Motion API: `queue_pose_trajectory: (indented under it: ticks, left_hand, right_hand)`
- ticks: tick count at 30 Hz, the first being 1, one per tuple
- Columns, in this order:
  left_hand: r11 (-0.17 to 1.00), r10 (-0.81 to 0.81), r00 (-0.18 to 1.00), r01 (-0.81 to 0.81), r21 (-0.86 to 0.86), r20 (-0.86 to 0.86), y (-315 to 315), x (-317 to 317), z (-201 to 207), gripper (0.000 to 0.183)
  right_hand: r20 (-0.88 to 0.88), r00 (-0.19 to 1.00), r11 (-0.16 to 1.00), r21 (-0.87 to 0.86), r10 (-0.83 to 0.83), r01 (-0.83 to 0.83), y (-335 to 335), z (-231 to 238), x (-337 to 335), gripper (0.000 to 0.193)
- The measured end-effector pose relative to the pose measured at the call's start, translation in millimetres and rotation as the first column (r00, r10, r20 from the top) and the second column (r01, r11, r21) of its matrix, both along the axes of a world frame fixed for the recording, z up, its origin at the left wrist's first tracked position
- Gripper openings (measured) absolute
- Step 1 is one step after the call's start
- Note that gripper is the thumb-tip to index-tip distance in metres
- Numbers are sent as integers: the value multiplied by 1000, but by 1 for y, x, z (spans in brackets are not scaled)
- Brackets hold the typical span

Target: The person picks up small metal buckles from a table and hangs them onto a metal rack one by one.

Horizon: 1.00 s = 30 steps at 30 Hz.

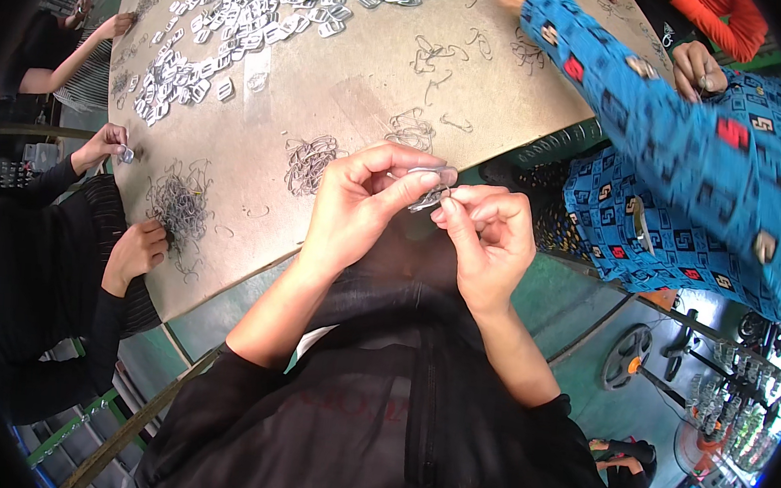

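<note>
Above the near edge of the table, my left hand (362,200) is closed around a shiny metal buckle (426,194), thumb and fingers pinching its sides. My right hand (493,243) meets it from the right, with thumb and forefinger pinched at the buckle's edge. A thin dark bit shows at those fingertips, too small to name for certain. Just beyond my left hand, a small heap of bent wire pieces (310,164) lies on the table (349,76). Another loose cluster of wire pieces (411,128) sits behind my fingers.
A large pile of silvery buckles (234,12) spreads over the far left. A person in black at the left has one hand (138,252) by a wire heap (179,204). At the right, a patterned blue sleeve (640,99) reaches over the table. A wheeled rack (718,398) stands lower right.
</note>
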State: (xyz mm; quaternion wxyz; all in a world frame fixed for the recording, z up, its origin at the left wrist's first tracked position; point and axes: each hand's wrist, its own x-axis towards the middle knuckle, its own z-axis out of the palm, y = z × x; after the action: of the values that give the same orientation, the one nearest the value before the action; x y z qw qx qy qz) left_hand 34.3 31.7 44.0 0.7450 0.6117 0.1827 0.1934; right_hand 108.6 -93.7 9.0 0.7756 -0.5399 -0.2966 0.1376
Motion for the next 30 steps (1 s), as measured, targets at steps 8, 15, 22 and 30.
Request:
queue_pose_trajectory:
  ticks: [8, 15, 22, 30]
  left_hand:
    - [979, 34, 998, -24, 205, -47, -1, -9, 2, 16]
    - [957, 82, 997, -82, 279, 11, -4, -19, 5, 15]
    - [959, 48, 999, -44, 280, -5, -9, -23, 12, 16]
    - [954, 28, 999, -16, 300, -34, -9, -31, 7, 15]
  right_hand:
    - [45, 998, 997, -60, 41, -38, -2, -5, -4, 16]
    - [126, 988, 926, -355, -87, 126, 10, -18, 60, 10]
    - [482, 876, 550, -728, -14, 409, 91, -53, 189, 21]
    - [606, 787, 250, -785, 116, 567, 135, -60, 198, 20]
